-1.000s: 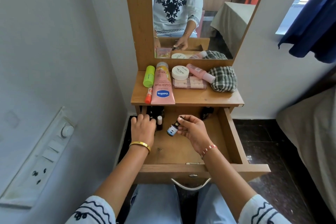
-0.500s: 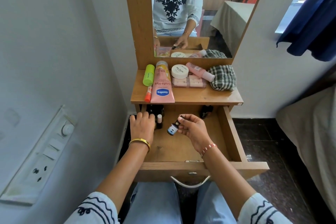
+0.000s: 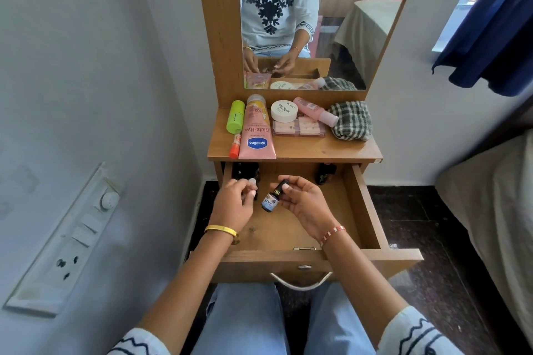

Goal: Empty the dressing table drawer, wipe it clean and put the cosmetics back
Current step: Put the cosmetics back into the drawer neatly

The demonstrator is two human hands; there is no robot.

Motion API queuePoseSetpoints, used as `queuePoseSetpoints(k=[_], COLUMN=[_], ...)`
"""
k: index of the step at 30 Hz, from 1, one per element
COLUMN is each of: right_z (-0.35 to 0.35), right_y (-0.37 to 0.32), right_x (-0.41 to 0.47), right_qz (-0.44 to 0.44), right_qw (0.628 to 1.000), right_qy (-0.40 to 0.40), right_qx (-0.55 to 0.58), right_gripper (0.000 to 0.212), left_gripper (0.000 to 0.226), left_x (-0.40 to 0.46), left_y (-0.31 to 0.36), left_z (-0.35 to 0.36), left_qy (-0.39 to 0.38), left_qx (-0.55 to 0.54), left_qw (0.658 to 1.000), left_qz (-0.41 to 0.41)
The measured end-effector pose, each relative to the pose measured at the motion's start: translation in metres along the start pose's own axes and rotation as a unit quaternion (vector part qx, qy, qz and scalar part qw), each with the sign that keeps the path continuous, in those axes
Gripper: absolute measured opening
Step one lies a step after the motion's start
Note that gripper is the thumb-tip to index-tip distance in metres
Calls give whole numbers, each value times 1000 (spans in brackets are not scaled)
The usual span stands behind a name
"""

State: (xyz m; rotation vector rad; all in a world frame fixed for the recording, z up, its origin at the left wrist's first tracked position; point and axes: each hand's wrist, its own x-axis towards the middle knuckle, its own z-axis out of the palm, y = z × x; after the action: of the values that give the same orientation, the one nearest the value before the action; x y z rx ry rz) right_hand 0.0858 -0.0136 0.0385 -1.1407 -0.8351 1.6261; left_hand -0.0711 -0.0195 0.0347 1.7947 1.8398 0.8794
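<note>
The wooden drawer (image 3: 364, 210) is pulled out below the dressing table top. My right hand (image 3: 302, 202) pinches a small dark bottle with a blue label (image 3: 271, 199) by its black cap, held tilted above the drawer floor. My left hand (image 3: 235, 203) grips a small white-capped bottle (image 3: 252, 185) at the drawer's back left. More dark bottles stand at the back left (image 3: 240, 171) and back right (image 3: 324, 174) of the drawer, partly hidden under the table top.
On the table top (image 3: 317, 150) lie a green tube (image 3: 235, 116), an orange stick (image 3: 235, 147), a pink Vaseline tube (image 3: 256, 130), a white jar (image 3: 284, 110), a pink palette (image 3: 298, 127), a pink bottle (image 3: 314, 111) and a checked cloth (image 3: 350, 121). A bed stands right; a switch panel hangs on the left wall.
My left hand has closed round the white-capped bottle and lifted it a little. My right hand still holds the blue-labelled bottle in about the same place.
</note>
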Motion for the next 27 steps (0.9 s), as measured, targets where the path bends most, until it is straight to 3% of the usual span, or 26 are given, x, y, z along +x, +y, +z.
queuePoseSetpoints(k=[2, 6, 11, 13, 18, 27], right_z=[2, 5, 7, 9, 12, 16], right_y=[1, 0, -6, -8, -9, -13], right_x=[-3, -11, -19, -20, -21, -21], right_qz=[-11, -43, -72, -76, -76, -75], right_qw=[1000, 998, 997, 996, 996, 995], right_qy=[16, 44, -2, -2, 17, 23], right_qx=[13, 10, -28, -38, -47, -68], right_gripper=[16, 10, 17, 20, 18, 11], left_gripper=[20, 18, 15, 16, 19, 24], left_x=[-3, -15, -23, -23, -25, -27], left_y=[9, 20, 22, 20, 17, 15], left_z=[0, -5, -13, -14, -17, -15], left_qy=[-42, -56, -132, -155, -172, -203], left_qx=[-160, -322, -496, -528, -564, -568], left_qw=[984, 934, 832, 806, 777, 764], left_qz=[-72, -148, -209, -218, -221, -228])
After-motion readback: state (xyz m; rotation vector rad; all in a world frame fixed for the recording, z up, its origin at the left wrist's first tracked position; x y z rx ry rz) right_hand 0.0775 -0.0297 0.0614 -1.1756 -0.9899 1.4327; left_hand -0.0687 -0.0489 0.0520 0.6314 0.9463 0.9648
